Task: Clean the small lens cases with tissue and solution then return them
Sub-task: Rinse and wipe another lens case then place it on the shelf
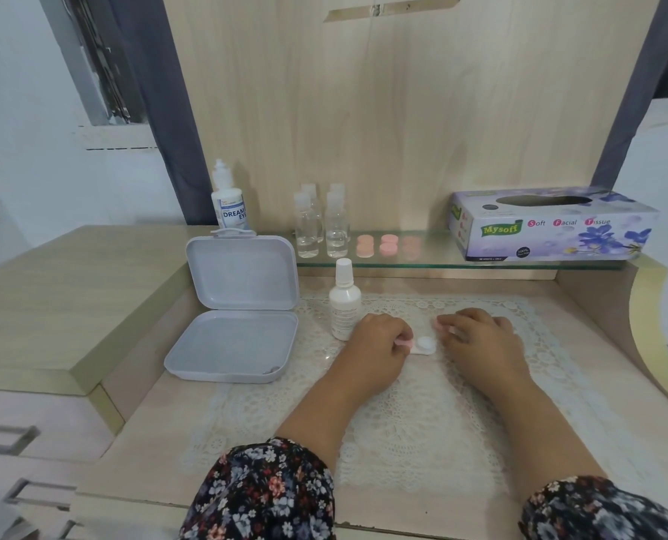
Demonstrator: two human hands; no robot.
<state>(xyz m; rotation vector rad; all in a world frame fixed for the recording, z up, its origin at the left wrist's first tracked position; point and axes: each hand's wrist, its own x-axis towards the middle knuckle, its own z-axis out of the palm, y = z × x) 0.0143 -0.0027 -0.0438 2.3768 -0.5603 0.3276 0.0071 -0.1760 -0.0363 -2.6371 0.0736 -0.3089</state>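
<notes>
Four clear bottles (pixel 320 224) and two white bottles (pixel 229 200) stand at centre; four pink caps (pixel 377 245) on the glass shelf (pixel 422 257), one tissue box (pixel 552 224) right, one open grey case (pixel 235 309) left.

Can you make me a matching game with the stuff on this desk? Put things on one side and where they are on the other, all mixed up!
Things:
1. tissue box
2. grey case
3. white bottle
4. small clear bottles

Places:
A. lying open at the left of the lace mat
B. on the glass shelf, far right
C. standing on the lace mat just by the left hand
D. on the glass shelf, left of the pink lens cases

Right pairs: 1-B, 2-A, 3-C, 4-D
</notes>
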